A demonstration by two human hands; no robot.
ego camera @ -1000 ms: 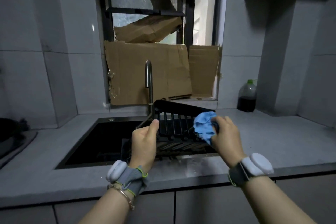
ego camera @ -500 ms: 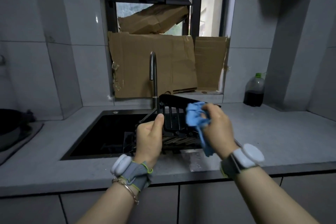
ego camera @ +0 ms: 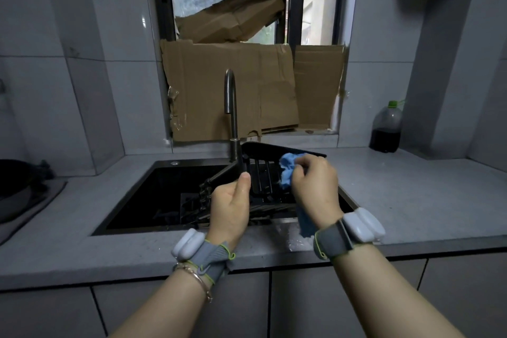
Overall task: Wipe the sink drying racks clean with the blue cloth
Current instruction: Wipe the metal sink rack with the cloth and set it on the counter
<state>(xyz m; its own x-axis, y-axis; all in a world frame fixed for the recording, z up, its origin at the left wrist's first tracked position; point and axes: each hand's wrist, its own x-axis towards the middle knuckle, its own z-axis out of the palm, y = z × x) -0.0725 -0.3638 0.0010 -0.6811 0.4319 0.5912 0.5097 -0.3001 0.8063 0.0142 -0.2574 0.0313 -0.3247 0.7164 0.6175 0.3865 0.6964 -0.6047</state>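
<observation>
Black slatted drying rack (ego camera: pixel 263 173) stood tilted over the sink (ego camera: pixel 164 195), the left hand (ego camera: pixel 230 208) gripping its near edge while the right hand (ego camera: pixel 315 186) clutched the blue cloth (ego camera: pixel 288 170) against its slats.

Grey stone countertop (ego camera: pixel 411 200): black rectangular sink (ego camera: pixel 164 186) sunk in middle; green-capped plastic bottle of dark liquid (ego camera: pixel 385 129) stood at back right corner; dark pot (ego camera: pixel 13 181) seen at left edge.
</observation>
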